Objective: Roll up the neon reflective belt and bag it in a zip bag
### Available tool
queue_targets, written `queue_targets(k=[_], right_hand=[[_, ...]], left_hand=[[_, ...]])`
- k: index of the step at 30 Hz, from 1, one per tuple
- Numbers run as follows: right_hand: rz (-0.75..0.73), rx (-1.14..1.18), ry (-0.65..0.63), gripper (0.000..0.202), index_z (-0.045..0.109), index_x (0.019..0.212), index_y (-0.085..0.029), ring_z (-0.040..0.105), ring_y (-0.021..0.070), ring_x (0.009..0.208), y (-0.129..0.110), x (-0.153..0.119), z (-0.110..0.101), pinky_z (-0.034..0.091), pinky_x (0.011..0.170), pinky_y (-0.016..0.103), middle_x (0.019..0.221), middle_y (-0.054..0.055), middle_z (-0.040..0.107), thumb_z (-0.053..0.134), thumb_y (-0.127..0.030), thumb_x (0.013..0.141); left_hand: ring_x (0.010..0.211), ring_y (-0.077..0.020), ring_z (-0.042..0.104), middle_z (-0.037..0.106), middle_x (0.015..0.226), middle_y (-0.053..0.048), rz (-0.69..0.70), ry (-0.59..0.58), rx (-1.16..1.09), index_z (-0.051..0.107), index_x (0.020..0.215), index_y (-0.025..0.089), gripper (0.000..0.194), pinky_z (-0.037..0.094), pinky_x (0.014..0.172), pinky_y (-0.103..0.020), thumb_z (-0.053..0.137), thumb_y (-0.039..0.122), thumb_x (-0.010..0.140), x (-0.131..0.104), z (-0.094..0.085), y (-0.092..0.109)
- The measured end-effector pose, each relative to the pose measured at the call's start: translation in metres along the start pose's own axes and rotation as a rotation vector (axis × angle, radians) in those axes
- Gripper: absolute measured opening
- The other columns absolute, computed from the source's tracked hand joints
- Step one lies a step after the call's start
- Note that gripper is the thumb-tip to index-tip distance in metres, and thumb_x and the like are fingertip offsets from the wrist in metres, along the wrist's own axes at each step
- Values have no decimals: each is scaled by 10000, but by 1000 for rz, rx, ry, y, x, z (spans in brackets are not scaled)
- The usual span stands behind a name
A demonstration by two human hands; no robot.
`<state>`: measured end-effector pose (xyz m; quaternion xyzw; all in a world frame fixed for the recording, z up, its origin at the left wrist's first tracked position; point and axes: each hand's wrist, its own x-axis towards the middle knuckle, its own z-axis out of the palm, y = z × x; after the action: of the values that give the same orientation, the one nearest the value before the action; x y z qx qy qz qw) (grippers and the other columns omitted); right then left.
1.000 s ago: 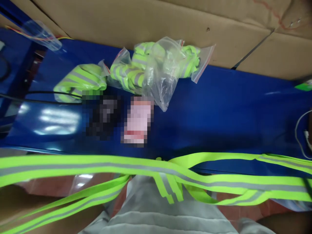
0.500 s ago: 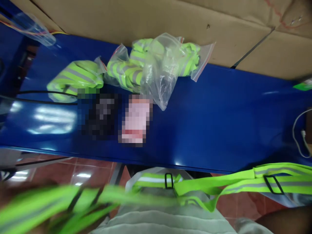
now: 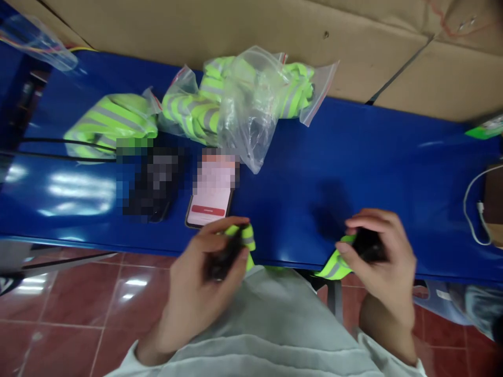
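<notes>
At the front edge of the blue table [image 3: 291,209], my left hand [image 3: 204,272] is closed round a black buckle piece [image 3: 226,256] with a yellow-green reflective strap [image 3: 248,238] at its end. My right hand [image 3: 387,262] grips another black buckle piece [image 3: 368,245], from which a strap end [image 3: 336,266] hangs down to the left. The two pieces are apart. Most of the strap between the hands is hidden below the table edge. A phone [image 3: 210,204] with a lit screen lies just beyond my left hand.
Bagged yellow-green strap bundles [image 3: 113,123] and a crumpled clear bag [image 3: 255,115] lie at the back. A dark blurred object [image 3: 155,183] is left of the phone. Brown cardboard [image 3: 236,26] stands behind; a white cable [image 3: 471,209] lies at the right.
Both hands have come up to the table edge holding the black pieces. The blurred, stretched-out straps across my lap have mostly gone from view.
</notes>
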<state>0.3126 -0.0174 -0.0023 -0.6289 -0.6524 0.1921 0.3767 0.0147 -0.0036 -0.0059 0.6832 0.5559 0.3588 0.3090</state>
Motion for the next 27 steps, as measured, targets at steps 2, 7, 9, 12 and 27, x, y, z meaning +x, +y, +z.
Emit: queue_targets(k=[2, 7, 9, 12, 27], right_hand=[[7, 76, -23, 204, 695, 977, -267, 620, 186, 804, -11, -3, 27, 523, 717, 352, 959, 29, 645, 842, -322, 848], [136, 203, -108, 147, 703, 1074, -265, 624, 194, 891, -19, -9, 57, 532, 799, 351, 982, 38, 639, 648, -384, 1008], [185, 234, -108, 233, 689, 1233, -294, 616, 198, 964, -20, -11, 56, 532, 864, 360, 1081, 52, 622, 565, -368, 1050], [219, 319, -171, 334, 639, 1375, -345, 609, 200, 1067, -20, -11, 49, 529, 955, 369, 1202, 58, 597, 551, -311, 1055], [377, 666, -121, 376, 654, 1205, -322, 733, 136, 797, -17, -29, 20, 643, 675, 255, 1080, 9, 707, 755, -122, 902]], left_hand=[[1076, -162, 752, 719, 1252, -59, 107, -113, -44, 524, 1081, 236, 259, 651, 820, -236, 676, 106, 916, -2, 15, 3], [1094, -182, 752, 724, 1222, -82, 267, -208, 65, 559, 1108, 224, 240, 663, 792, -245, 562, 68, 925, -2, 56, 5], [1125, -180, 741, 713, 1249, -96, 270, -166, 56, 562, 1134, 215, 239, 664, 824, -247, 576, 80, 938, -2, 64, 4], [1164, -175, 725, 704, 1262, -102, 253, -124, 40, 576, 1134, 212, 243, 659, 907, -267, 580, 69, 937, -3, 62, 3], [862, -146, 780, 795, 1074, -5, 79, -132, 131, 646, 1122, 257, 165, 631, 716, -238, 649, 202, 966, -17, 10, 5]])
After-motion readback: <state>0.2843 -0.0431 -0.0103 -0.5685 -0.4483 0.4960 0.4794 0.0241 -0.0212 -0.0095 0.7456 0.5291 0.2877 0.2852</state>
